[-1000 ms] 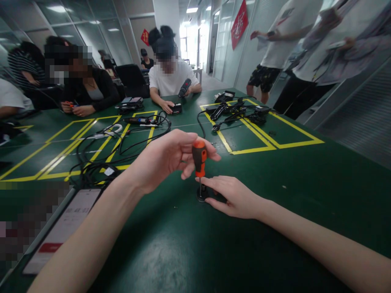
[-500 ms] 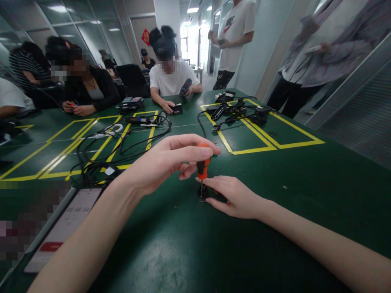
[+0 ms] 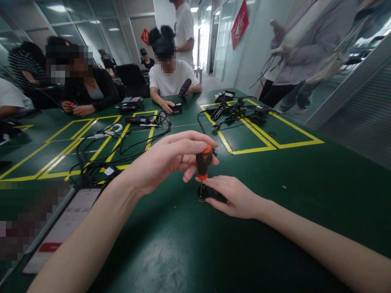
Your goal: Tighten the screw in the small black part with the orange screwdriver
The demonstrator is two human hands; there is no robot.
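Observation:
My left hand [image 3: 165, 160] is closed round the orange and black handle of a short screwdriver [image 3: 203, 165], which stands upright. Its tip rests in a small round black part [image 3: 201, 194] lying on the green table [image 3: 275, 195]. My right hand [image 3: 236, 195] lies over the far side of that part, fingers pressed on it and holding it down. The part is mostly hidden under the right hand's fingers.
A phone [image 3: 62, 230] lies at the near left table edge. Black cables [image 3: 122, 142] sprawl over yellow-taped squares to the left; more black devices and cables [image 3: 236, 110] lie at the far right. Seated people work across the table; others stand at the right.
My left hand's fingers have shifted round the screwdriver handle, turning it in place. The right hand has stayed still. People standing behind have moved about.

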